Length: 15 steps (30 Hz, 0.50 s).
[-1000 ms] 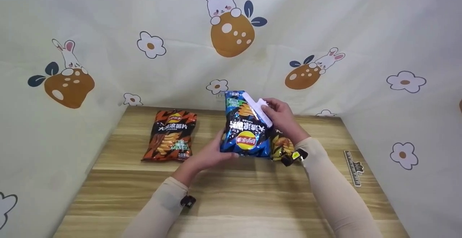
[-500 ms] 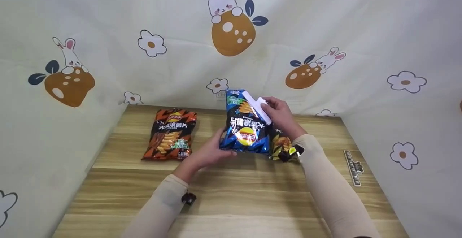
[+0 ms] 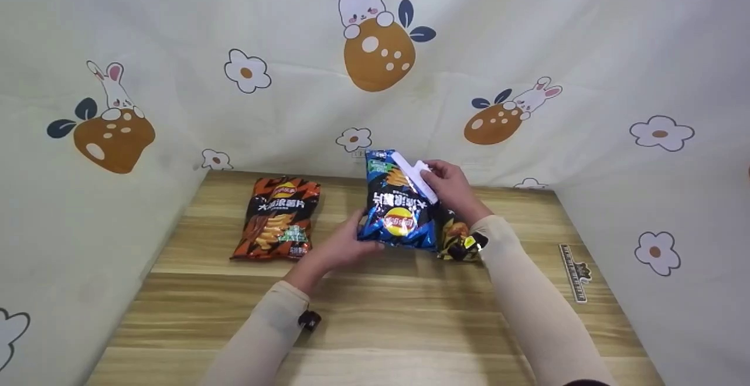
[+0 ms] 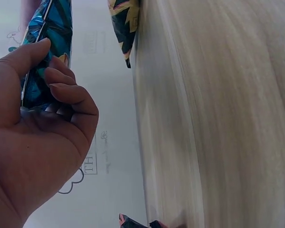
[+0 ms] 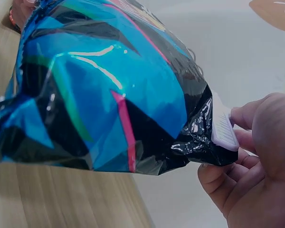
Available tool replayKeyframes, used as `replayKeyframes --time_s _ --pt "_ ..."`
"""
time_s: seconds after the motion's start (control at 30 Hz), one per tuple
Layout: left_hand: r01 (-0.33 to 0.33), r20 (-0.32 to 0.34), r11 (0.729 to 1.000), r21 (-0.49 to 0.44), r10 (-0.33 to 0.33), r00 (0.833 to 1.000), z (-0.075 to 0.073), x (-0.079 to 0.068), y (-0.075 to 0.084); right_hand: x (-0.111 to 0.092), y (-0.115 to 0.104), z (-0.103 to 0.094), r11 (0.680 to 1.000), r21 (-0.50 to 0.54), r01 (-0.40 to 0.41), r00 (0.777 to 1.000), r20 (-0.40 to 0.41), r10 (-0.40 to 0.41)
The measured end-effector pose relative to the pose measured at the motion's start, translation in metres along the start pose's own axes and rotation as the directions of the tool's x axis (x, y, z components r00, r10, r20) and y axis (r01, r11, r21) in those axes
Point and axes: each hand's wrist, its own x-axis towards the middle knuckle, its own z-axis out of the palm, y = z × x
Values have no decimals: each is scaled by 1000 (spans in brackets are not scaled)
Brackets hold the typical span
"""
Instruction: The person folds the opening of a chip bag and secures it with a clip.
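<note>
A blue bag of chips, its print upside down, is raised over the table between both hands. My left hand grips its lower left corner, thumb in front; in the left wrist view the fingers curl round the bag's edge. A white bag clip lies slantwise across the bag's upper right corner. My right hand pinches the clip's handle. From the right wrist view, the clip sits on the crumpled black corner, with thumb and fingers at both sides of it.
An orange bag of chips lies flat at the left of the wooden table. A yellow and black bag lies partly hidden under my right wrist. Near the right edge is a dark, light-edged strip. A printed cloth hangs behind.
Both hands keep their hold on the bag and clip. The bag has risen slightly and come back down, and my right hand with the clip has shifted a little left.
</note>
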Motion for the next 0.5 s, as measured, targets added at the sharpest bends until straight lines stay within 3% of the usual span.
replayKeyframes --time_s 0.5 --pt "2 10 991 134 -4 1000 6 6 -10 6 20 7 991 -137 9 999 33 -4"
